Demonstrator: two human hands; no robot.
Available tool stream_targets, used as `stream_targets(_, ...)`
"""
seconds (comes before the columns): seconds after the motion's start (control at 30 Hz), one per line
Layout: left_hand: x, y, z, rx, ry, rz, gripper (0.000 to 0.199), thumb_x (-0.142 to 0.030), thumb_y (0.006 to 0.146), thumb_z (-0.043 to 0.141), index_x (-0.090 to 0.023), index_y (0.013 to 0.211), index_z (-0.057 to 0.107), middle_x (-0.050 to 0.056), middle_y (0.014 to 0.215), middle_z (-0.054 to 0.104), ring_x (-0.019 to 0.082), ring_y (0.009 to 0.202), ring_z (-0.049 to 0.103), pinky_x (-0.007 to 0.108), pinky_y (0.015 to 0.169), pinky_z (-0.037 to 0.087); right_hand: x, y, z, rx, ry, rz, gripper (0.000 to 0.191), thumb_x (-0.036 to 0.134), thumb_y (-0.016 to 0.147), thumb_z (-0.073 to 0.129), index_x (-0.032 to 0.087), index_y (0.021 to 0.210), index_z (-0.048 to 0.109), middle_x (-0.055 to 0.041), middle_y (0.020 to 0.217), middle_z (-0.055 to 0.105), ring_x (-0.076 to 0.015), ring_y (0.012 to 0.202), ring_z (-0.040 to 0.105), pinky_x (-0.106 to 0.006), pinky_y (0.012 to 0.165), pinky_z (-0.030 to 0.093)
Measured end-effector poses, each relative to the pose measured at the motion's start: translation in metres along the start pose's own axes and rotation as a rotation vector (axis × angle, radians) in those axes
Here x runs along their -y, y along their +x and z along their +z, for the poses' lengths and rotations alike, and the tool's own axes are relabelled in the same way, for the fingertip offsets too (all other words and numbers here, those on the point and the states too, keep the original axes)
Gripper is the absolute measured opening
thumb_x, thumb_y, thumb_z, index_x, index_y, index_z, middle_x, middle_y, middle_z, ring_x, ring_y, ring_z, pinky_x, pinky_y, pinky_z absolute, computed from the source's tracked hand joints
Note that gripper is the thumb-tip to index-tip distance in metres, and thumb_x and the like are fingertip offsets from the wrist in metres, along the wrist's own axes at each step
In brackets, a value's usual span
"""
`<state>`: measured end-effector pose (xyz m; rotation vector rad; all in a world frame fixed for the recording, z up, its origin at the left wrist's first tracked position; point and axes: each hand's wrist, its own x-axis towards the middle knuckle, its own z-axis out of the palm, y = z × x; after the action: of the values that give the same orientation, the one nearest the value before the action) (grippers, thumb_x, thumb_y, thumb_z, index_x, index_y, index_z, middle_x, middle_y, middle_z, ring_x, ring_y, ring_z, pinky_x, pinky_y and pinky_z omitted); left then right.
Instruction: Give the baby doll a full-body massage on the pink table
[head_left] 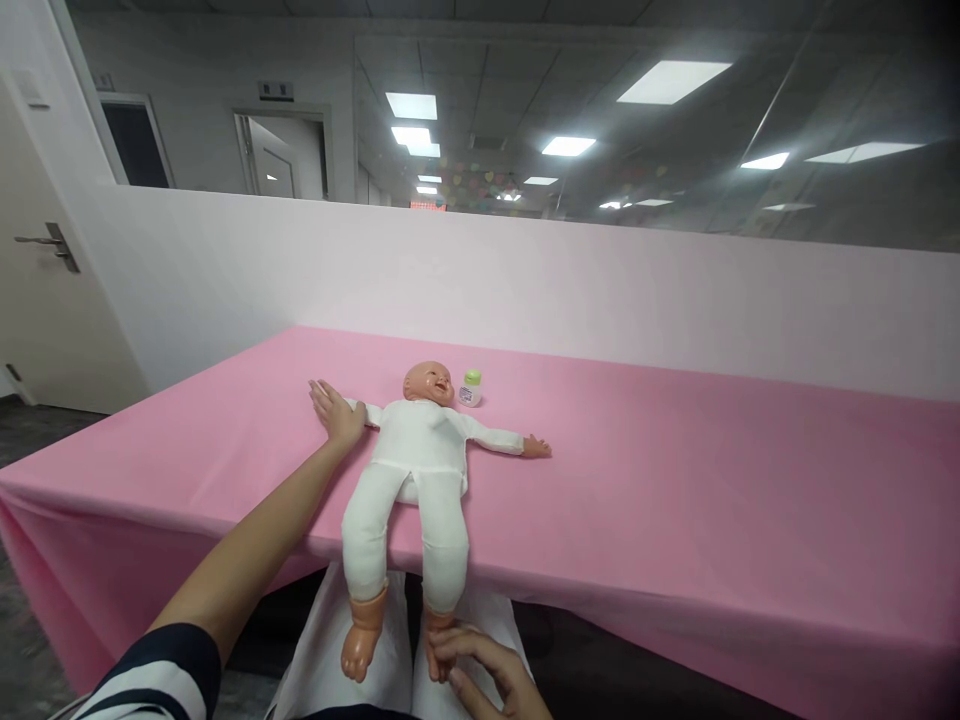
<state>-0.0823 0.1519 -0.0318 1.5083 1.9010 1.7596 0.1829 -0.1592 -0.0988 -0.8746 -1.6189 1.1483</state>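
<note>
A baby doll (424, 435) in a white outfit lies on its back on a pink cloth, its bare feet hanging past the table edge toward me. My left hand (337, 412) rests flat over the end of the doll's arm on the left, fingers stretched out; the doll's hand there is hidden beneath it. Down at the front, my right hand (491, 668) has its fingers curled on the doll's foot (437, 650), with the thumb low beside it. The other foot (362, 640) dangles free. Close to the doll's head stands a small clear bottle (470, 390) with a green cap.
Pink cloth (675, 480) covers the wide table and drapes over its front edge. A low white wall (562, 290) runs behind it, topped by glass with ceiling-light reflections. At the far left is a door (56, 250) with a metal handle. My knees are under the table edge.
</note>
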Motion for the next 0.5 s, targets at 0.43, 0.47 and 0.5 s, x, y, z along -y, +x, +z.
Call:
stream_targets(0.43,-0.032,-0.036,-0.009,0.905,-0.202,0.654,0.071,-0.054,0.095,0.051,-0.032,0.158,0.028,0.008,0.163,0.031,0.031,0.153,0.020,0.057,0.124,0.014,0.044,0.071,-0.061,-0.655,0.702,0.219,0.027,0.034,0.093,0.053,0.021,0.109,0.071,-0.0085,0.132,0.065,-0.0229,0.120,0.064,-0.038,0.103,0.054)
stream_targets(0.47,-0.034,-0.035,-0.011,0.920,-0.171,0.664,0.067,-0.056,0.095,0.049,-0.033,0.156,0.032,0.007,0.163,0.032,0.032,0.153,0.020,0.058,0.123,0.012,0.048,0.087,-0.069,-0.639,0.818,0.298,0.028,0.028,0.094,0.048,0.019,0.111,0.069,-0.0089,0.134,0.063,-0.0209,0.120,0.064,-0.035,0.103,0.054)
stream_targets(0.5,-0.035,-0.035,-0.012,0.936,-0.145,0.668,0.066,-0.058,0.096,0.046,-0.034,0.156,0.033,0.006,0.163,0.031,0.032,0.153,0.018,0.058,0.123,0.010,0.051,0.103,-0.076,-0.632,0.900,0.386,0.029,0.022,0.093,0.046,0.017,0.112,0.067,-0.0105,0.133,0.063,-0.0197,0.117,0.066,-0.034,0.101,0.055)
